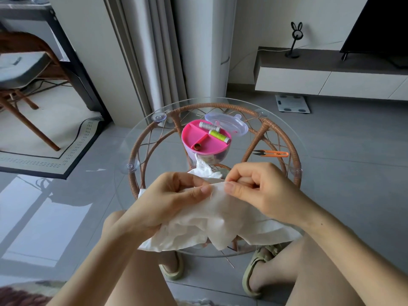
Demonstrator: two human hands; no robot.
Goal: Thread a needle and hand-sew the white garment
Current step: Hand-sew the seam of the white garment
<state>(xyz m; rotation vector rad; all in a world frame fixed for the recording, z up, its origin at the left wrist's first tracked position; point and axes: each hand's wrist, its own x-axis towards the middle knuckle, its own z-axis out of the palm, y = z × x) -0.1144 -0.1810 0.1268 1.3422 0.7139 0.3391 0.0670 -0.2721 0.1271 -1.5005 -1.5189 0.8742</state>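
Observation:
The white garment (220, 219) lies bunched over the near edge of the round glass table (154, 138) and across my lap. My left hand (167, 202) grips a fold of it, thumb on top. My right hand (260, 191) pinches the cloth's upper edge between thumb and forefinger, right beside the left thumb. A thin needle or thread (211, 194) shows faintly between the two thumbs. I cannot tell which hand holds it.
A pink sewing kit (204, 140) stands mid-table with a grey and a green thread spool (218, 134), its clear lid (229, 124) behind. Orange thread snips (273, 153) lie to the right. A rattan frame sits beneath the glass.

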